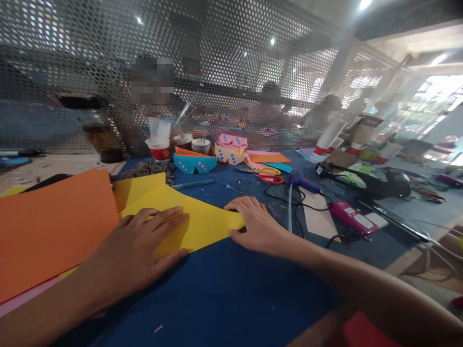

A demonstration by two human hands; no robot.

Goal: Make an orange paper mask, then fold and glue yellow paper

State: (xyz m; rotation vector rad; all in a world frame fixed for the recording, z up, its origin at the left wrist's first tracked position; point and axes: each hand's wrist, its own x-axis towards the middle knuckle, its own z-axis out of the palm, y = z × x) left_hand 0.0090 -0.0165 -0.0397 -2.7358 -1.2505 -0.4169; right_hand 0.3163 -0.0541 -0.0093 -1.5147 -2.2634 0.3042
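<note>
A: Where is the yellow paper (210, 221) found?
B: On the blue table (217, 299), between the hands. It is narrowed toward its right end.

A: How is the left hand (144, 246) placed?
B: Palm down, laid on the paper's left part. Fingers are extended and slightly parted; the thumb is held apart, near the lower edge. Nothing is seen gripped.

A: And the right hand (253, 221)?
B: Set over the narrow end. Thumb and forefinger are parted around the paper there; whether it is pinched cannot be told, as the palm side is hidden.

A: What is noted to the left?
B: An orange sheet (54, 226), partly covered by the left forearm. Tangled twine (148, 168) is seen farther back.

A: Beyond the paper?
B: A pen (193, 184) is laid just past it. Farther off, a blue mask (195, 165) is stood, marked with small pink squares; to its right, scissors (270, 179) are seen.

A: Right side?
B: A glue gun (306, 184) is seen, with a magenta box (352, 219) nearer the right edge of the table.
</note>
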